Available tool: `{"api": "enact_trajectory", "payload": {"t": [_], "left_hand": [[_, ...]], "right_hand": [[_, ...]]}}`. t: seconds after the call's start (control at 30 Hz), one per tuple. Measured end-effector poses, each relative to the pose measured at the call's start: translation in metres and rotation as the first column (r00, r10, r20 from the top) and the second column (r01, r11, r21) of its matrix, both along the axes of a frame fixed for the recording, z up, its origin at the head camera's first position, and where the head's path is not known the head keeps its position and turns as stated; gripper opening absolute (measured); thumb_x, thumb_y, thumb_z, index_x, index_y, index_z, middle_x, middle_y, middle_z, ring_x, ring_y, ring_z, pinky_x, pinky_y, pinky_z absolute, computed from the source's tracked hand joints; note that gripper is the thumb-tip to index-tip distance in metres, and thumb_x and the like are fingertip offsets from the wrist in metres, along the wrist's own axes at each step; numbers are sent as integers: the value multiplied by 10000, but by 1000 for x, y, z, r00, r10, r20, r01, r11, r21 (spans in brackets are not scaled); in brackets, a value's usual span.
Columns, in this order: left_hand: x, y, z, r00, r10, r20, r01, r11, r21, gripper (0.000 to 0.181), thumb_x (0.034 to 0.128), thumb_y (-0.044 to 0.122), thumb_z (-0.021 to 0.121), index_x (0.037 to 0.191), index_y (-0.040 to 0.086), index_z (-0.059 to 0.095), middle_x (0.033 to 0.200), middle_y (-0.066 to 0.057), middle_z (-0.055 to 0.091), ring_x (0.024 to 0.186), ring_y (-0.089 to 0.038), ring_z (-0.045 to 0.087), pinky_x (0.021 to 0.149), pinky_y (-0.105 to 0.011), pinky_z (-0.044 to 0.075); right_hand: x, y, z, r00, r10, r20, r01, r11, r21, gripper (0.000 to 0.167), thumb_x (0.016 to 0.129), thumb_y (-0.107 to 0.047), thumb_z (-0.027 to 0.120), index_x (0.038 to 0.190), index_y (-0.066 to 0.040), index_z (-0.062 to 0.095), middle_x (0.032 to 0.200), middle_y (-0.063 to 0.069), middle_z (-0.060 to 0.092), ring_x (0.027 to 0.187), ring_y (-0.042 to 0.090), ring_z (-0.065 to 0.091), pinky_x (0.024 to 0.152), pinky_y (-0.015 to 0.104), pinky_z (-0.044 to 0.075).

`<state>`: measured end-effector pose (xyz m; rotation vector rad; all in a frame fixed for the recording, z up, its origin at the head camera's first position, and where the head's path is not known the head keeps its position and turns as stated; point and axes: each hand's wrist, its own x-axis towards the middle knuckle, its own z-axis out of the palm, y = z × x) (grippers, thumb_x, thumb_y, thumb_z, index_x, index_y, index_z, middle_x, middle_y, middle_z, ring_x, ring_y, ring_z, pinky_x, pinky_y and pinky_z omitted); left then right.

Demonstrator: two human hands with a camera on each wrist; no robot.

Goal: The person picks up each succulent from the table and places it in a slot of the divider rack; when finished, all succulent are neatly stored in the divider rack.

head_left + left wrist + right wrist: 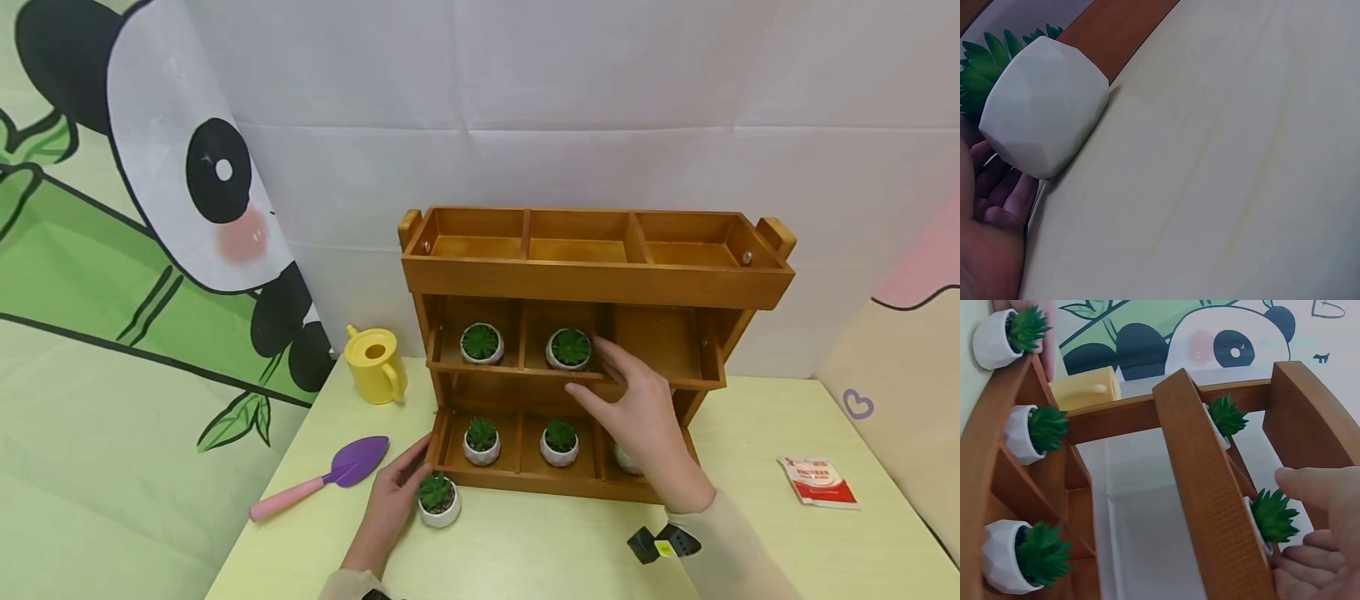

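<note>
My right hand point(637, 406) is beside a potted succulent point(570, 348) in the middle compartment of the wooden rack's point(592, 286) second tier. Its thumb and fingers are spread apart, and the white pot sits on the shelf. My left hand point(393, 492) is at the rack's lower left corner, next to a potted succulent point(439, 498) standing on the table. In the left wrist view its fingers lie behind that faceted white pot point(1047, 109), without curling round it; whether they touch it is hard to tell. Another potted succulent point(482, 342) occupies the second tier's left compartment.
On the bottom tier are two potted succulents point(482, 442) and a white pot point(627, 459) partly behind my right arm. A yellow watering can point(377, 367) and purple trowel point(356, 463) lie left of the rack. A red-and-white packet point(817, 482) is at right.
</note>
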<state>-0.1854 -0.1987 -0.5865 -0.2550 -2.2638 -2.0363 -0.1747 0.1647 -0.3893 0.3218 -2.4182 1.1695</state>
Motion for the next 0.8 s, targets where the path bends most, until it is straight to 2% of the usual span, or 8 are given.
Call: {"api": "enact_trajectory", "payload": {"t": [0.1, 0.27, 0.33, 0.57, 0.73, 0.8], "left_hand": [[0, 0, -1, 1000, 2, 1, -2, 1000, 1, 461, 1029, 56, 654, 1484, 97, 598, 1500, -82, 573, 1363, -231, 548, 1107, -222, 451], [-1, 0, -2, 1000, -1, -5, 1, 1000, -3, 461, 1029, 68, 657, 1485, 94, 597, 1498, -85, 574, 1361, -253, 551, 1108, -222, 451], [-1, -1, -3, 1000, 0, -2, 0, 1000, -9, 462, 1030, 80, 658, 1487, 103, 596, 1502, -81, 571, 1365, -259, 547, 1105, -217, 451], [-1, -1, -3, 1000, 7, 23, -6, 1000, -19, 462, 1034, 93, 656, 1491, 128, 598, 1511, -61, 564, 1380, -250, 532, 1111, -213, 442], [-2, -1, -2, 1000, 0, 22, 0, 1000, -16, 461, 1039, 94, 651, 1495, 129, 593, 1513, -57, 563, 1383, -242, 529, 1114, -215, 442], [-1, -1, -2, 1000, 1, 18, -1, 1000, -17, 460, 1038, 92, 652, 1493, 127, 595, 1509, -59, 566, 1380, -239, 531, 1113, -214, 442]], "right_hand": [[6, 2, -9, 999, -5, -50, 3, 999, -32, 696, 853, -222, 901, 1455, -46, 601, 1440, 113, 624, 1253, 300, 647, 1045, 460, 547], [13, 3, -22, 995, 4, -104, -14, 995, -100, 655, 848, -135, 897, 1436, -58, 620, 1427, 61, 640, 1269, 274, 640, 1071, 202, 482], [14, 3, -26, 993, 11, -119, -25, 993, -119, 645, 846, -111, 894, 1429, -54, 624, 1423, 63, 642, 1279, 279, 631, 1067, 134, 444], [21, 0, -38, 985, 19, -170, -40, 992, -123, 626, 832, -72, 897, 1407, -67, 649, 1395, 39, 663, 1262, 283, 638, 1049, 154, 466], [25, -1, -46, 975, 31, -220, -60, 990, -127, 660, 818, -24, 894, 1424, -107, 648, 1414, 19, 651, 1285, 243, 618, 1062, 145, 455], [27, -1, -50, 971, 49, -234, -81, 988, -129, 671, 810, -7, 894, 1426, -90, 643, 1426, 34, 642, 1295, 208, 611, 1070, 160, 461]]}}
